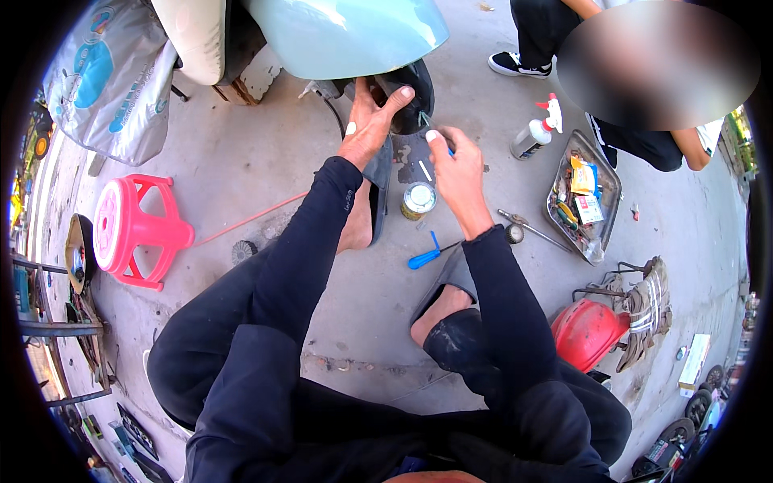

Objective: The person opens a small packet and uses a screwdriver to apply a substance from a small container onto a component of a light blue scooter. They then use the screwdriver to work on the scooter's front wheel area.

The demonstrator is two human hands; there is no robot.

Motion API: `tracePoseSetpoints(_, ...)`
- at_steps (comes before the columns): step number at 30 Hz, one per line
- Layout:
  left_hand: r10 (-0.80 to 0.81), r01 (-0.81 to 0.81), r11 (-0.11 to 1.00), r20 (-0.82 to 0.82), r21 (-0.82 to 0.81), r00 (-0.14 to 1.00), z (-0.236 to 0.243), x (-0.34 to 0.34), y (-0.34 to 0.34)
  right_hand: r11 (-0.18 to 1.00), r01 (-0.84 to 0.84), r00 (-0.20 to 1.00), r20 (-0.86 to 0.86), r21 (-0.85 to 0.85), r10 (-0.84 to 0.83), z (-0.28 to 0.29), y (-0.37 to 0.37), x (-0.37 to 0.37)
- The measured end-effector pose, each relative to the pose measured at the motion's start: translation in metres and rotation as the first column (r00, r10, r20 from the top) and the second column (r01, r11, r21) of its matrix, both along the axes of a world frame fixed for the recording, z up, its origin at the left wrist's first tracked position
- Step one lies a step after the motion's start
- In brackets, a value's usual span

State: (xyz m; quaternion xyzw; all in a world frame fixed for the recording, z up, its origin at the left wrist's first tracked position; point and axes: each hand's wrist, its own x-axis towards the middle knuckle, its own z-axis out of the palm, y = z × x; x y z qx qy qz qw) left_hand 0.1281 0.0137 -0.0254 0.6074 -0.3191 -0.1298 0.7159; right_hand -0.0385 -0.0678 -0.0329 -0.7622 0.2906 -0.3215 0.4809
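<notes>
Below a light-blue vehicle panel (346, 36), a black tyre (420, 84) shows at the panel's lower edge. My left hand (369, 125) grips the tyre's near left side, thumb out and fingertips hidden behind it. Just right of the tyre, my right hand (459, 165) is closed in a pinch round a thin tool with a blue part, mostly hidden by the fingers. A thin greenish piece (424, 119) sticks out between the tyre and that hand. Beneath the hands stands a small round can (419, 198). A blue-handled screwdriver (425, 259) lies on the ground between my feet.
To the left stands a pink plastic stool (133, 225). At right are a white spray bottle (535, 133), a metal tray (600, 217) of small supplies, a long metal tool (535, 229) and a red rounded object (590, 328). Another person (535, 32) is at the upper right.
</notes>
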Motion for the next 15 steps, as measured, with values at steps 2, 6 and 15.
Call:
tracePoseSetpoints(2,0.006,-0.006,1.0,0.011,0.02,1.0,0.002,0.003,0.0,0.983,-0.028,1.0,0.016,0.183,0.025,-0.001,-0.003,-0.005)
tracePoseSetpoints(6,0.015,-0.015,1.0,-0.023,-0.02,1.0,0.0,-0.002,0.0,0.916,-0.117,0.993,0.035,0.383,0.112,0.004,-0.005,-0.009)
tracePoseSetpoints(15,0.056,-0.056,0.998,0.015,-0.002,0.998,-0.005,0.003,0.004,0.999,-0.038,0.999,0.005,-0.005,0.038,0.011,0.009,0.025)
